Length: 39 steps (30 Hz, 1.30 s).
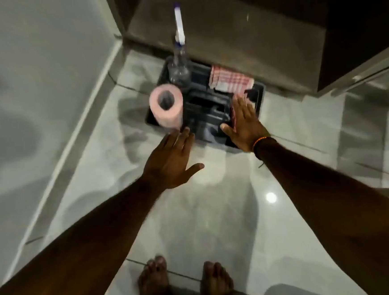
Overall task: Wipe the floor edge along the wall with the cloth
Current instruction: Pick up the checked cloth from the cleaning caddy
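Standing barefoot on the glossy tiled floor (216, 203), the person bends forward with both arms stretched down toward a dark plastic caddy (260, 95). The white wall (33, 90) runs along the left side, and the floor edge (72, 143) that must be wiped lies at its foot, well apart from both hands. The caddy sits against the base of a brown cabinet (226, 33), probably to keep the cleaning things together and out of the way.

Inside the caddy, a clear spray bottle (179, 67) stands upright in the far left corner, and a pink paper roll (167, 107) stands on end in the near left part. A folded red-and-white checked cloth (231, 80) lies in the far right part; this is most likely the cloth for the task.

The right hand (245, 124) is spread flat and open over the right side of the caddy, just before the cloth, holding nothing. The left hand (171, 163) is also open and empty, its fingers near the paper roll. I judge the cloth is not yet taken, so wiping has not begun.
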Motion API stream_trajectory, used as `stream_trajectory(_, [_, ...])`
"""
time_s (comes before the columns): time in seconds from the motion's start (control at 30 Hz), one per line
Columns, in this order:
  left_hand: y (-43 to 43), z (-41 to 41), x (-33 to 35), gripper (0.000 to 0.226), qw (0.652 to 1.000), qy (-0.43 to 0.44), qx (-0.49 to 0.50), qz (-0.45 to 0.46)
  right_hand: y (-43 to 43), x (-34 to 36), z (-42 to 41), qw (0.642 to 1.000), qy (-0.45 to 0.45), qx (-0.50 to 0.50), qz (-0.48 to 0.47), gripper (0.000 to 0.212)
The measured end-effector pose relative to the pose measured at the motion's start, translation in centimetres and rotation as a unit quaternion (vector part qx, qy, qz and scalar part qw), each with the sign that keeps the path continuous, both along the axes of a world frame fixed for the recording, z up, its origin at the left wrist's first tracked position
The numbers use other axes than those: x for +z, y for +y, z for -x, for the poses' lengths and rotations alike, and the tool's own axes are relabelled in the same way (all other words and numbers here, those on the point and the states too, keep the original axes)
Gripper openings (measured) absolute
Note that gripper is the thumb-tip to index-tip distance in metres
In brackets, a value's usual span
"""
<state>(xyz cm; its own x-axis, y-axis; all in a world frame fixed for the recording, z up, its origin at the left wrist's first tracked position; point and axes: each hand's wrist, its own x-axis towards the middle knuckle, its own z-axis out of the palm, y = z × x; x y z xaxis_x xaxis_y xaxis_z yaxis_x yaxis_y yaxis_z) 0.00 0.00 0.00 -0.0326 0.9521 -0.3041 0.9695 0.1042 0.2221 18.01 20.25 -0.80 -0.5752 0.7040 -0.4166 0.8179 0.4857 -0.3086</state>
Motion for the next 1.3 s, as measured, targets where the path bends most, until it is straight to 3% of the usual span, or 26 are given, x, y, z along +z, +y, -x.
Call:
stream_trajectory(0.23, [1.3,-0.7,-10.6,0.094,0.999,0.033,0.0,-0.042,2.0,-10.8,-0.9,0.997,-0.032,-0.015,-0.075,0.101])
stream_trajectory(0.37, [3.6,-0.2,-12.5,0.093,0.996,0.063,-0.023,-0.053,3.9,-12.1,-0.7,0.992,-0.062,0.009,-0.113,0.104])
stream_trajectory(0.5, [4.9,-0.4,-13.1,0.091,0.996,0.08,-0.016,-0.044,3.9,-12.4,-0.1,0.992,-0.056,-0.013,-0.11,0.09])
stream_trajectory(0.67, [4.2,-0.2,-10.9,0.096,0.999,0.049,0.001,-0.023,3.2,-9.1,-0.4,0.987,0.095,-0.126,-0.028,0.082])
stream_trajectory(0.83, [0.6,1.8,-5.2,0.094,0.998,0.027,0.046,-0.032,-0.4,-3.1,-0.3,0.97,0.117,-0.212,0.001,0.073])
stream_trajectory(0.93, [-2.2,3.3,-1.8,0.095,0.997,0.035,0.069,-0.012,-3.6,0.5,-0.2,0.954,0.158,-0.252,0.029,0.078])
stream_trajectory(1.13, [-9.5,6.3,2.6,0.076,0.984,0.023,0.176,-0.011,-11.0,5.3,2.3,0.961,0.171,-0.213,0.038,0.073])
stream_trajectory(1.3, [-17.7,7.5,1.4,0.073,0.967,0.017,0.253,0.008,-19.1,4.0,6.5,0.968,0.201,-0.134,0.065,0.071])
